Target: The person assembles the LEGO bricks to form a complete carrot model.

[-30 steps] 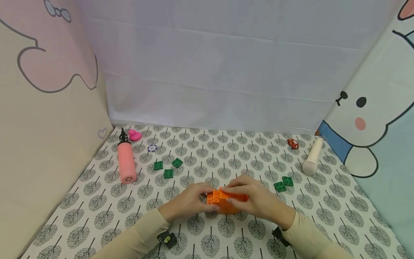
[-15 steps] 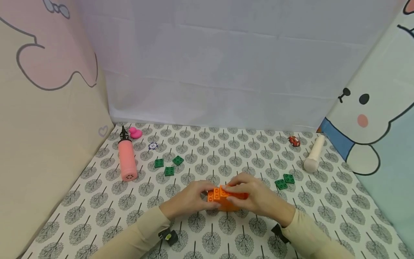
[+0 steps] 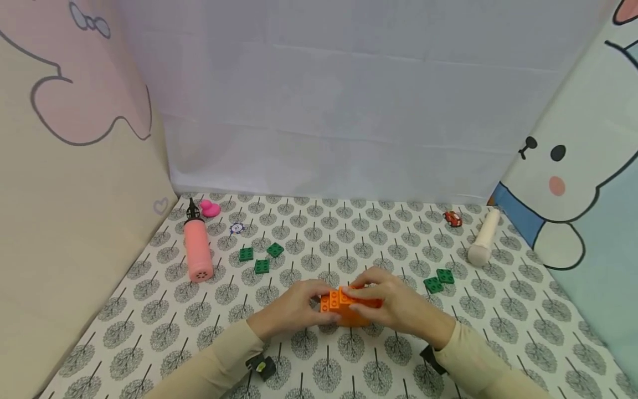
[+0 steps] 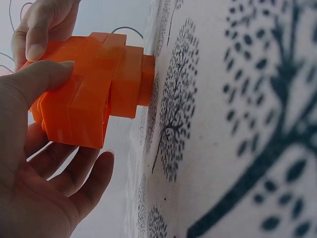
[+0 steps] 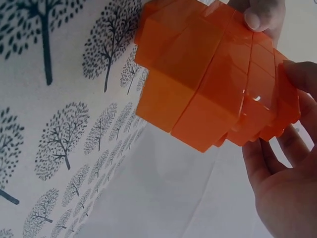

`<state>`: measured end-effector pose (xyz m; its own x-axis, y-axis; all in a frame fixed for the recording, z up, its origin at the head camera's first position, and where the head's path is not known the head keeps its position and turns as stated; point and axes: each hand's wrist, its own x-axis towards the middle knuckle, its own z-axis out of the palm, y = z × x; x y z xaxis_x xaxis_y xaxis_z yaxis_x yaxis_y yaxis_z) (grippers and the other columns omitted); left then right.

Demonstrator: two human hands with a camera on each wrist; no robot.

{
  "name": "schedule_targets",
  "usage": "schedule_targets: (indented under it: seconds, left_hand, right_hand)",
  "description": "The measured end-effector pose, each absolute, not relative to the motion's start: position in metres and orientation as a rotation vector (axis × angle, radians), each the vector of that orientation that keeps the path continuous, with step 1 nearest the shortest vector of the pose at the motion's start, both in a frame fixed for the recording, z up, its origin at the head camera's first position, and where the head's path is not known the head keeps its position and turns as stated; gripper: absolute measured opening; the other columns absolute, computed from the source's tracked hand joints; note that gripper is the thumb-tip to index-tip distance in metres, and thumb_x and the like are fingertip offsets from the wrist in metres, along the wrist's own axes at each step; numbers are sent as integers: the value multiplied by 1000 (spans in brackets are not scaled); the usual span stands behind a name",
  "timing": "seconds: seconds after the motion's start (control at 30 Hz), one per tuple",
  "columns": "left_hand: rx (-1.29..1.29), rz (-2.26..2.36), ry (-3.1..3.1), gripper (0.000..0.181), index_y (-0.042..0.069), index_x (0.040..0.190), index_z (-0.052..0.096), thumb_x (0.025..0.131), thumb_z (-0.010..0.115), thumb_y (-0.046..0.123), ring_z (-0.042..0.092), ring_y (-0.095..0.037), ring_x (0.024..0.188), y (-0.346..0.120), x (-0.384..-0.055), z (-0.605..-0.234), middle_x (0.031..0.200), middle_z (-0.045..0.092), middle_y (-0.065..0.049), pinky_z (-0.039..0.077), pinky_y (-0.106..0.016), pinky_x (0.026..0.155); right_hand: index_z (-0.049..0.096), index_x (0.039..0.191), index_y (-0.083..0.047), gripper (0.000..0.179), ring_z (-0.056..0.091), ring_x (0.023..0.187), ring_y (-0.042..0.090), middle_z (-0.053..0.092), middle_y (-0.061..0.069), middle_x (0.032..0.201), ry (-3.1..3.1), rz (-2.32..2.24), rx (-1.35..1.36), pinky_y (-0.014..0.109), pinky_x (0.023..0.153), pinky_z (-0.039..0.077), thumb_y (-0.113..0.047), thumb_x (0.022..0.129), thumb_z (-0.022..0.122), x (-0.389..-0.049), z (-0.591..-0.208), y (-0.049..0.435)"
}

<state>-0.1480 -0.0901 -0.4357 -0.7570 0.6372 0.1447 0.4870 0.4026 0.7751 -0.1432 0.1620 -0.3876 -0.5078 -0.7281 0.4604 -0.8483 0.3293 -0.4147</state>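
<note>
Between both hands is a stepped block of joined orange toy bricks (image 3: 349, 317), low over the patterned cloth near the front middle. My left hand (image 3: 298, 310) grips its left end, thumb on the near side and fingers round the far side. At the other end my right hand (image 3: 394, 305) holds the top bricks between thumb and fingers. The left wrist view shows the orange bricks (image 4: 89, 84) narrowing in steps toward the cloth, with the left thumb pressed on the upper part. Several layers of the bricks (image 5: 208, 74) show in the right wrist view.
Green bricks (image 3: 261, 266) lie behind on the left, and two more green bricks (image 3: 433, 285) on the right. Farther out are a pink cylinder (image 3: 197, 249), a pink duck (image 3: 210, 208), a poker chip (image 3: 236, 228), a red toy car (image 3: 452, 218) and a white microphone-shaped object (image 3: 483, 238).
The head view has shifted slightly. Both hands keep their grip on the orange bricks, with hardly any movement.
</note>
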Motion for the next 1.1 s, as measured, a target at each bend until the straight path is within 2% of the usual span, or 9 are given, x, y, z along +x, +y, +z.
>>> schedule_targets:
  seconds: [0.23,0.47,0.67,0.8,0.93,1.1]
  left_hand:
    - [1017,1297,2478,26,25,108,71,86,76,39,61,-5,84,-93,-149,-436,97,66,16,56,-29,77]
    - [1000,1287,2494,32,24,113,71,86,77,40,61,-4,86,-94,-151,-434,101,67,16,57,-32,78]
    - [982,1278,2485,32,22,112,71,86,76,40,61,-4,86,-91,-149,-435,100,66,15,58,-32,80]
    - [960,1262,2484,32,23,111,71,85,77,40,60,-4,86,-90,-147,-435,98,66,16,57,-33,80]
    - [940,1249,2488,32,24,111,71,85,77,41,60,-5,86,-89,-147,-434,98,65,17,57,-34,80]
    - [933,1241,2485,30,25,108,70,86,75,43,60,-5,85,-89,-147,-435,96,65,17,57,-34,79]
  right_hand:
    - [71,121,-9,36,58,94,8,63,-1,109,-2382,865,1452,14,77,54,-14,86,77,-144,-389,161]
    - [71,124,-12,39,61,100,13,65,3,115,-2360,789,1429,22,82,56,-19,86,77,-148,-393,163]
    - [65,132,-15,49,63,104,14,67,1,120,-2506,824,1274,32,87,57,-28,86,77,-141,-397,178]
    - [60,138,-13,56,65,103,12,69,-1,119,-2571,886,1184,35,88,57,-27,87,78,-135,-402,193]
    - [62,135,-12,53,65,101,12,70,-4,115,-2608,905,1116,36,87,57,-26,87,78,-132,-407,206]
    - [70,124,-15,40,64,105,14,69,-7,114,-2699,896,1051,41,90,56,-33,89,75,-130,-414,214]
